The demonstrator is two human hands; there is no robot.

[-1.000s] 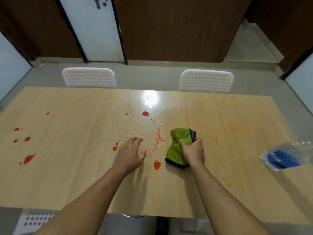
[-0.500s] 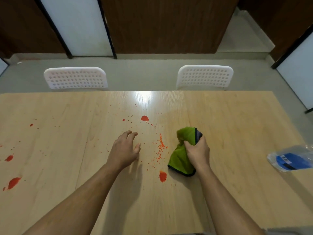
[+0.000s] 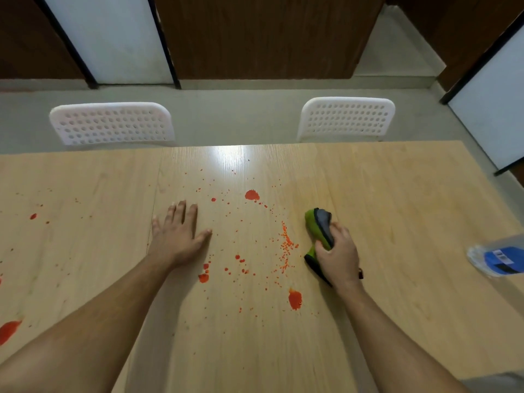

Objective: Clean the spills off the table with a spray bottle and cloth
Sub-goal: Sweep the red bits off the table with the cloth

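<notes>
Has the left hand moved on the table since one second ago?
Yes. The left hand went left: the small red spots lay left of it before and now lie right of it.

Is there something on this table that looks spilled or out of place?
Yes. Red spills and fine droplets are scattered over the table, between the left hand and the right hand gripping the cloth. The spray bottle lies on its side at the right edge.

Left hand [image 3: 178,236]: palm down, fingers straight and spread, forearm extended forward. Right hand [image 3: 338,256]: fingers curled in a grip, forearm angled inward from lower right.
</notes>
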